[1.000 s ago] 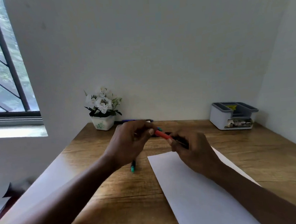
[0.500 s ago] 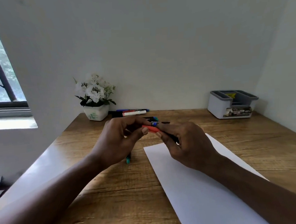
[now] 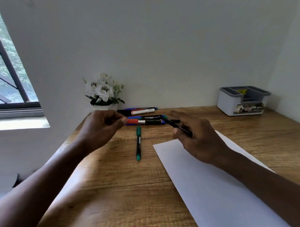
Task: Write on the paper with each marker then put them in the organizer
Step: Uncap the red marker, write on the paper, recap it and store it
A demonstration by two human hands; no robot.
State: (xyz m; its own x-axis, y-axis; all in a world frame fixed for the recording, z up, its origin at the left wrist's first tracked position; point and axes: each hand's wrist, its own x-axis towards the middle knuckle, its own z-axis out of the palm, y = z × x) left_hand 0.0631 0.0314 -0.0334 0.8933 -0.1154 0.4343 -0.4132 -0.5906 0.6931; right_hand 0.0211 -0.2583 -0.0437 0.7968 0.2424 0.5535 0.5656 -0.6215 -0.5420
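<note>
Okay, I see the left hand raised over the bench, fingers curled, thumb and forefinger pinching a red cap. The right hand grips a black marker with fingers clenched around the barrel, the uncapped end pointing up-left, above the top edge of the paper. The paper lies flat and looks blank. A green marker lies on the bench just left of the paper. A cluster of markers lies behind the hands, more markers by the flower pot. The organizer sits at the far right, well apart from both hands.
</note>
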